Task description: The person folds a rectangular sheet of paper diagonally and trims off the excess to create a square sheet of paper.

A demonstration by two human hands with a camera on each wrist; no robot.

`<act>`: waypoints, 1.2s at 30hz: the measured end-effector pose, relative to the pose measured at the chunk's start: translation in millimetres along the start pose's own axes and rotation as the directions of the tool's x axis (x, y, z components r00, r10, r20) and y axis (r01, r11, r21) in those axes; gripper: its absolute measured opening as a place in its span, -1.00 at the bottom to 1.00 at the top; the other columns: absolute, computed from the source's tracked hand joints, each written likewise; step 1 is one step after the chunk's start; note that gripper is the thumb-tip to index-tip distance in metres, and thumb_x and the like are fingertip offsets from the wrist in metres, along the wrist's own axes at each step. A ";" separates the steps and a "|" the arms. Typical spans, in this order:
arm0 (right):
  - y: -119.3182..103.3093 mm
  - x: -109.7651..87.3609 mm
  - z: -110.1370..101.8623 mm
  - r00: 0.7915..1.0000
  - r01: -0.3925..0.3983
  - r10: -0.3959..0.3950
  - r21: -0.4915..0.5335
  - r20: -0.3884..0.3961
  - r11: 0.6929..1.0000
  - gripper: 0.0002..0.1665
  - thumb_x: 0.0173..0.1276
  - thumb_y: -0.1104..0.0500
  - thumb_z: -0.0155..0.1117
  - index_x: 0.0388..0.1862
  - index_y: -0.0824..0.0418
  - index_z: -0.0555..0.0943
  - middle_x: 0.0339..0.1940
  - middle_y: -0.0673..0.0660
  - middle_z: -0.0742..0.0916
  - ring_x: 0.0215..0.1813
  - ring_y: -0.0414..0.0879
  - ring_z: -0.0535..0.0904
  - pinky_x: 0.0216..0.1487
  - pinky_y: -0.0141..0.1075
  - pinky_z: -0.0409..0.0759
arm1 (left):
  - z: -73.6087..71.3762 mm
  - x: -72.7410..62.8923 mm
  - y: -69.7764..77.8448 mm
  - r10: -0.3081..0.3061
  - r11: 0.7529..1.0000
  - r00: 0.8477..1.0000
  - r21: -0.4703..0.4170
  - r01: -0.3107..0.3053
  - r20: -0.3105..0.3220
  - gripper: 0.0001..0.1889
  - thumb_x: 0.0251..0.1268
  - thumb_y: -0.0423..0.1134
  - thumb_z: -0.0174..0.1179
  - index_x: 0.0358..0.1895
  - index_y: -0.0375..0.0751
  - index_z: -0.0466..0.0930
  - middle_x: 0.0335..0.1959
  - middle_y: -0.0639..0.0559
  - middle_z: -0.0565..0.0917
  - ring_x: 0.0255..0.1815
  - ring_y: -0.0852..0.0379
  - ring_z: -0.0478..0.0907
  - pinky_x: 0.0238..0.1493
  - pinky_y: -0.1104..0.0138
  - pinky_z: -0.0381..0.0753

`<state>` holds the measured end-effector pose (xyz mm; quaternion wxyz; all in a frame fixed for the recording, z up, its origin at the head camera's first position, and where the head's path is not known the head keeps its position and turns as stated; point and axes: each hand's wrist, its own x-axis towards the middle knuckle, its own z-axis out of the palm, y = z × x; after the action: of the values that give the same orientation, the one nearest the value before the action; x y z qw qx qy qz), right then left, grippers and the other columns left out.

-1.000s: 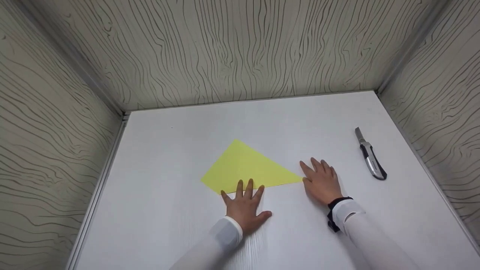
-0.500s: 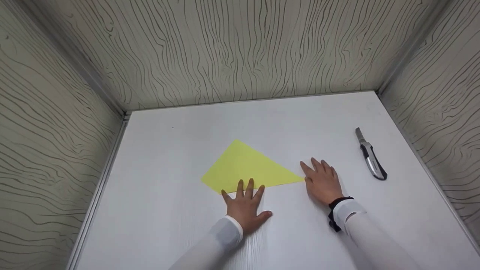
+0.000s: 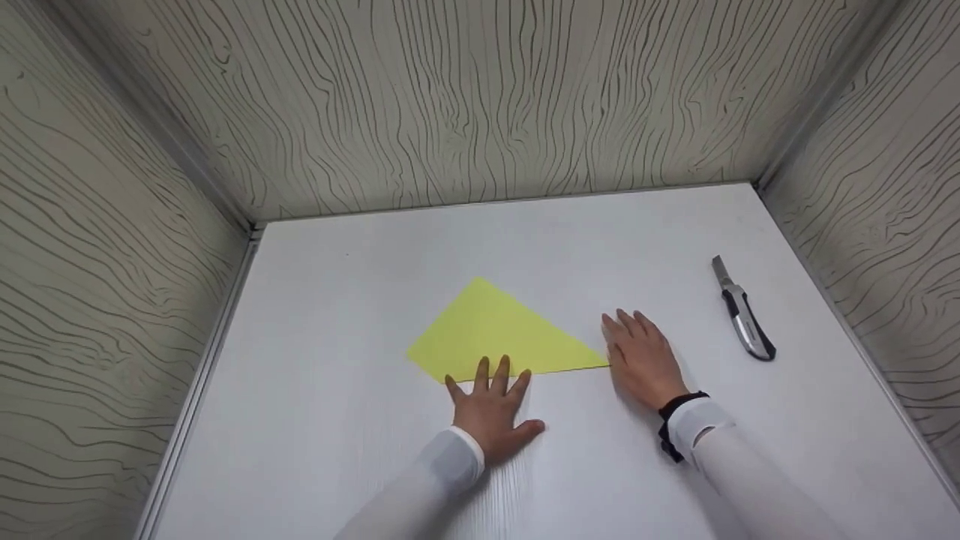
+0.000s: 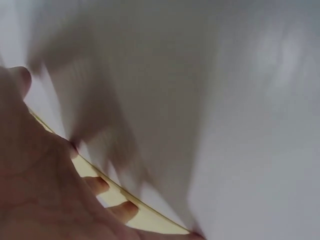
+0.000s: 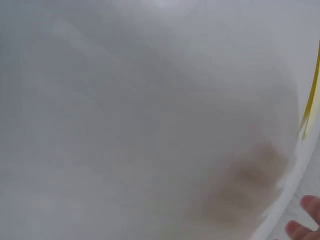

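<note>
Yellow paper [image 3: 487, 326] lies on the table [image 3: 330, 322], just right of the middle in head view: four-sided, one corner pointing to the back wall [image 3: 480, 105], long sharp tip to the right, short slanted side lower left. Near edge runs almost straight, left to right. Left hand [image 3: 491, 420] at the left part of that edge, fingers straight and spread, two middle fingertips on the paper, the outer two about at the edge; thumb out to the right over the table. Left grip spread out, pressing only. Right hand [image 3: 645, 364] at the paper's right tip, thumb side touching it, fingers fairly straight, pointing up and a bit left; right grip extended, not curled. Right wrist view: paper edges at the far right look slightly apart near the tip, two fingertips below them. Black strap [image 3: 684, 405] on the right wrist, white sleeves on both arms. Knife [image 3: 742, 315] right of the right hand, well apart from the paper, blade end toward the back, near the table's right edge. Wide stretch of white table from paper to left edge, another to back edge, narrower strip between right hand and knife. Wood-grain panels on three sides.
</note>
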<state>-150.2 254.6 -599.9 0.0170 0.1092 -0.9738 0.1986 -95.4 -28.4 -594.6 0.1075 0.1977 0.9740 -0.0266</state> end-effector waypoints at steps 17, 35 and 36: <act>-46.3 -12.3 24.9 0.896 0.370 -0.350 -0.025 0.274 0.929 -0.41 0.65 -0.16 -0.01 0.57 -0.08 0.40 0.64 0.16 0.29 0.63 0.19 0.10 0.53 0.13 0.15 | -2.0 5.6 -8.5 0.035 0.998 0.999 -0.054 -0.035 0.004 -0.19 0.43 0.53 -0.33 0.65 0.30 0.09 0.68 0.10 0.04 0.67 -0.09 -0.07 0.37 -0.46 0.03; -50.7 -9.1 20.1 0.911 0.311 -0.296 -0.007 0.286 0.950 -0.42 0.62 -0.19 0.03 0.50 -0.03 0.50 0.60 0.19 0.36 0.60 0.21 0.18 0.50 0.14 0.23 | -11.0 -5.5 -25.9 0.003 0.999 1.000 -0.040 -0.003 0.003 -0.16 0.49 0.47 -0.30 0.63 0.04 0.19 0.63 -0.14 0.15 0.63 -0.15 0.05 0.54 -0.11 0.08; -50.9 -9.1 20.4 0.911 0.312 -0.296 -0.009 0.286 0.950 -0.41 0.62 -0.19 0.03 0.50 -0.03 0.50 0.60 0.19 0.36 0.60 0.21 0.18 0.50 0.14 0.23 | -11.2 -6.0 -25.9 -0.010 0.999 1.000 -0.047 0.010 0.006 -0.16 0.48 0.47 -0.29 0.63 0.04 0.19 0.63 -0.15 0.15 0.63 -0.17 0.05 0.53 -0.12 0.08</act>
<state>-129.9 202.9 -599.9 -0.0880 0.2860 -0.9424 0.1495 -102.4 -53.5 -582.1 0.1150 0.1901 0.9750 -0.0048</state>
